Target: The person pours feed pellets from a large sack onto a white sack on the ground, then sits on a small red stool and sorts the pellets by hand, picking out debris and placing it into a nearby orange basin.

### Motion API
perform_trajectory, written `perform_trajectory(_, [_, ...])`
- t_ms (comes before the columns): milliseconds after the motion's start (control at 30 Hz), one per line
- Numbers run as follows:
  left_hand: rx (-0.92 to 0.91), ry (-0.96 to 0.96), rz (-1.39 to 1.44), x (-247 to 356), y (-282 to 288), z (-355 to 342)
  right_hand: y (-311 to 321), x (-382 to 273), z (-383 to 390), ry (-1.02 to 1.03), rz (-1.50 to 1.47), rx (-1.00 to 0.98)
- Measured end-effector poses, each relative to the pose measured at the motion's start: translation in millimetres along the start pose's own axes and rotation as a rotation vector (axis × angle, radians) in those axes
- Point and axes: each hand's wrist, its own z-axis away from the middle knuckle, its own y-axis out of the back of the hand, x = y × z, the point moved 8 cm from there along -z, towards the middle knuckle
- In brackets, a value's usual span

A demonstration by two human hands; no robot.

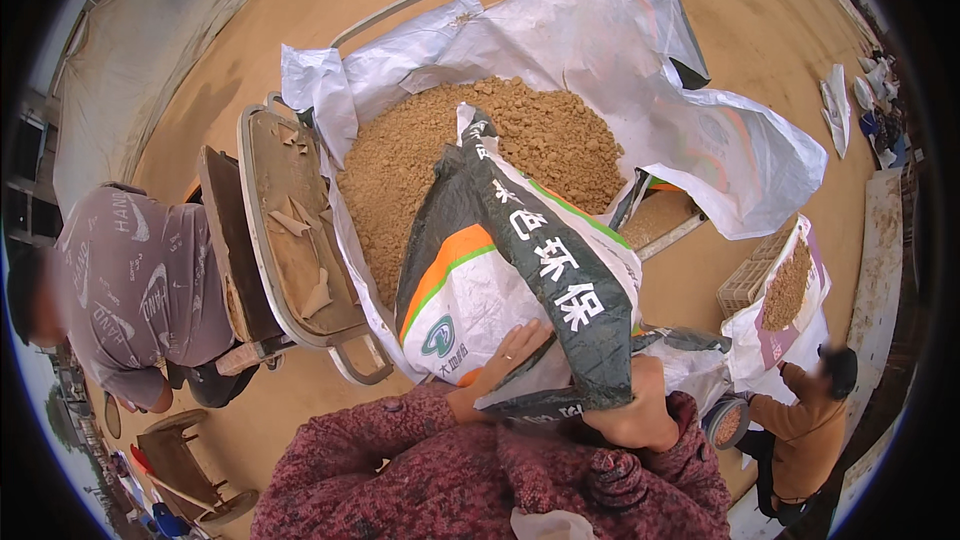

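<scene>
A large white woven sheet lines a metal-framed container and holds a heap of brown granular material. Across its near side lies a dark green and white sack with orange stripes and printing, tilted with its far end over the heap. My left hand grips the sack's lower left part, fingers pressed together on it. My right hand holds the dark near end of the sack. How full the sack is cannot be seen.
A person in a grey shirt is beside a cart at left. A person in tan bends by an open sack and a plastic crate at right. A small wooden cart stands lower left.
</scene>
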Motion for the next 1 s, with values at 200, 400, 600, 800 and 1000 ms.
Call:
perform_trajectory(200, [-0.182, -0.064, 0.073, -20.1, -109.3, -22.2, -38.2, -13.8, -49.5, -0.026, 0.197, -0.085])
perform_trajectory(400, [-0.164, -0.171, 0.495, 11.6, -73.7, -24.0, -42.8, -30.4, -83.3, -0.325, 0.294, -0.043])
perform_trajectory(600, [0.049, -0.371, 0.935, 40.3, 64.6, -62.9, 5.7, -126.1, -115.9, -0.237, 0.474, 0.522])
perform_trajectory(800, [0.563, -0.422, 0.825, -2.6, 274.4, -92.2, 23.8, -196.1, -179.6, -0.019, 0.173, 0.340])
perform_trajectory(1000, [0.813, -0.055, 1.028, -97.8, 406.4, -71.2, -2.7, -166.1, -304.2, -0.013, -0.126, 0.048])
